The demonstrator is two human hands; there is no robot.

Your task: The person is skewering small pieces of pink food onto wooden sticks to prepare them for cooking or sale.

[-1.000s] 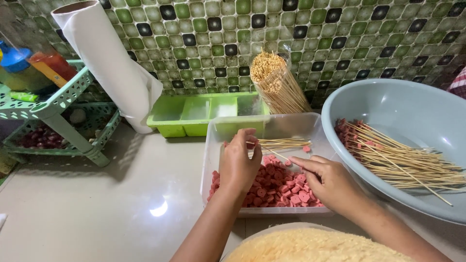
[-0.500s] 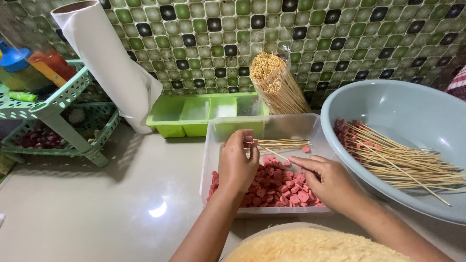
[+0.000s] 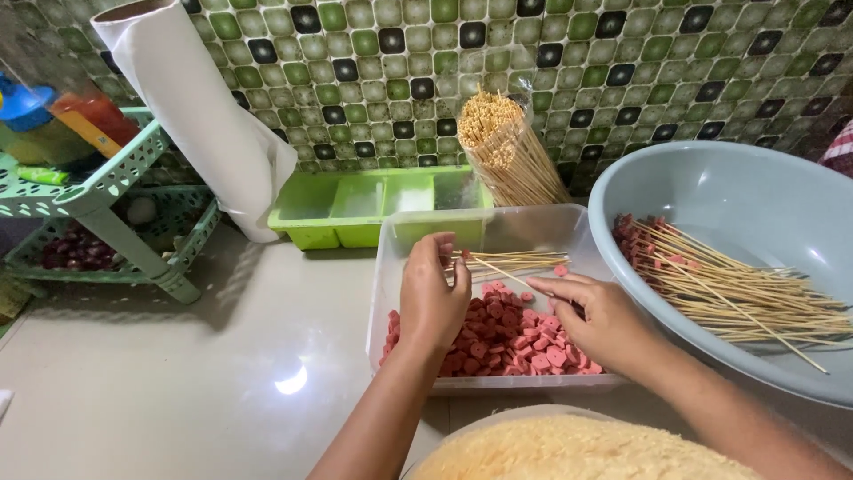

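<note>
A clear plastic tub (image 3: 400,236) on the counter holds several red sausage slices (image 3: 498,342) and a few bare bamboo skewers (image 3: 515,260). My left hand (image 3: 433,298) hovers over the tub and pinches the end of one skewer. My right hand (image 3: 600,324) rests over the slices at the tub's right side with its fingers curled on a slice near that skewer's tip. To the right, a large grey-blue basin (image 3: 711,191) holds several skewers loaded with sausage pieces (image 3: 737,293).
A bag of unused skewers (image 3: 511,151) leans on the tiled wall behind a green divided tray (image 3: 355,209). A roll of white plastic (image 3: 200,116) leans at the left beside a green rack (image 3: 98,200). A bowl of yellow crumbs (image 3: 577,449) sits at the front edge.
Both hands have stayed over the tub. My left hand shifted slightly along the skewer, and my right hand's fingers moved a little over the slices.
</note>
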